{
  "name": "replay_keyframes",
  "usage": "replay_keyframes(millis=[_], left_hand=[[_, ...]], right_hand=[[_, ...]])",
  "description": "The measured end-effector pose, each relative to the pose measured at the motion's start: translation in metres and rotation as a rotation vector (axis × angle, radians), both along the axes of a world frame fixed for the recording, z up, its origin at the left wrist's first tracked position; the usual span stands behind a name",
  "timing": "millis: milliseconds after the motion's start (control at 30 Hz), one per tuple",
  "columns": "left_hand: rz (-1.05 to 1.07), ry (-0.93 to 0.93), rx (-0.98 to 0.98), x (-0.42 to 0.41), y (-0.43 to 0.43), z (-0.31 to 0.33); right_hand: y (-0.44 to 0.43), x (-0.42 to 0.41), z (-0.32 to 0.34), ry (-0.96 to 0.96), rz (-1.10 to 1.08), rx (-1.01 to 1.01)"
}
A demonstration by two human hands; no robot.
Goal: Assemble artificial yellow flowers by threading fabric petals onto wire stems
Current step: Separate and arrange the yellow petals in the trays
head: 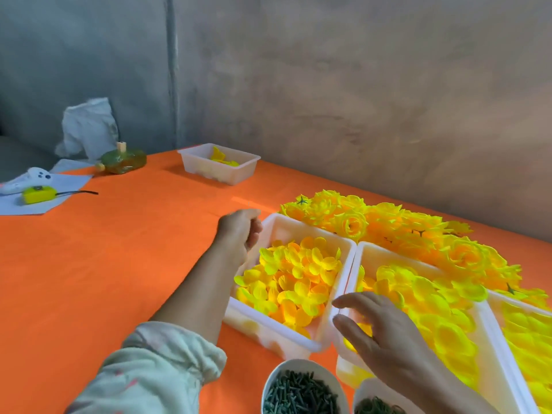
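Observation:
Three white bins of loose yellow fabric petals stand side by side on the orange table: a left bin (pixel 340 240), a middle bin (pixel 490 339) and a right bin (pixel 504 300) cut off by the frame edge. My left hand (pixel 239 231) is at the far left corner of the left bin with its fingers curled; nothing shows in its grip. Over the near end of the middle bin hovers my right hand (pixel 385 333), fingers spread above the petals. A white bowl (pixel 277 375) of dark green stem pieces sits at the bottom edge. Finished yellow flowers (pixel 388 225) lie heaped behind the bins.
A second bowl (pixel 367 389) with green parts sits beside the first. At the back stands a smaller white bin (pixel 194 162) with a few yellow petals. Far left lie a green bottle (pixel 124 159), a yellow device (pixel 37 194), a white controller (pixel 35 174) and a white bag (pixel 86 127). A grey wall runs behind.

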State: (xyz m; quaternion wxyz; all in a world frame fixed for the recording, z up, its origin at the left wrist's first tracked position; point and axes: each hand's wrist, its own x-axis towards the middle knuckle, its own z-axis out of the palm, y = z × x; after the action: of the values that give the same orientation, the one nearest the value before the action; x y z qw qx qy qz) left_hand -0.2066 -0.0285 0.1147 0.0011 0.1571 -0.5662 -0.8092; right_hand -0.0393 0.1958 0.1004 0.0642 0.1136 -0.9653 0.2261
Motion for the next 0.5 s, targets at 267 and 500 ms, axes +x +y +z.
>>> replay_keyframes(millis=[267,500], left_hand=[[-0.208,-0.017,-1.271,-0.02,0.029,-0.061],[-0.169,-0.024,-1.28,-0.029,0.035,-0.07]], right_hand=[[-0.019,-0.002,-0.025,0.123,0.238,0.298],[-0.026,-0.003,-0.03,0.114,0.243,0.285]])
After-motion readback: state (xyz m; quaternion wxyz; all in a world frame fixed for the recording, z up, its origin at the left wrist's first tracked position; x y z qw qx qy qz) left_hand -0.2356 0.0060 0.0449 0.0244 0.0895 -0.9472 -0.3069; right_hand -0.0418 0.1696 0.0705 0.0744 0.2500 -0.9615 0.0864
